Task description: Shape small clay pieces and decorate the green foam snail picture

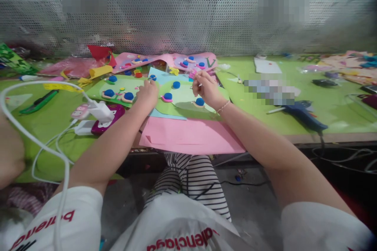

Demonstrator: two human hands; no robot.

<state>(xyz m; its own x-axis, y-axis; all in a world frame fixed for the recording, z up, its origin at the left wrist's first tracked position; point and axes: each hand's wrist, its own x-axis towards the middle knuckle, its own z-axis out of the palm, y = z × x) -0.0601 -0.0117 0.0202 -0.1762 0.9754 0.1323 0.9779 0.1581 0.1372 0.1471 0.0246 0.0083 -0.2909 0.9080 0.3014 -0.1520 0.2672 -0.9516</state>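
My left hand (149,93) is over the middle of the craft sheets, its fingers curled together beside a small blue clay piece (152,77). My right hand (207,87) is raised above the green paper (163,106) in a pinch; a tiny pale bit shows at its fingertips, too small to name. Blue clay domes with pink or beige strips below them sit on the paper: one (167,97) between my hands, one (199,102) below my right hand. A plain blue dome (176,84) lies farther back. Several more dot the green sheet (97,91) on the left.
Pink paper (191,135) overhangs the table's front edge. On the left are a green utility knife (39,102), a purple power strip (108,119) with white cables, and another person's arm (10,153). A blue glue gun (304,115) lies right. A perforated metal screen (182,11) stands behind.
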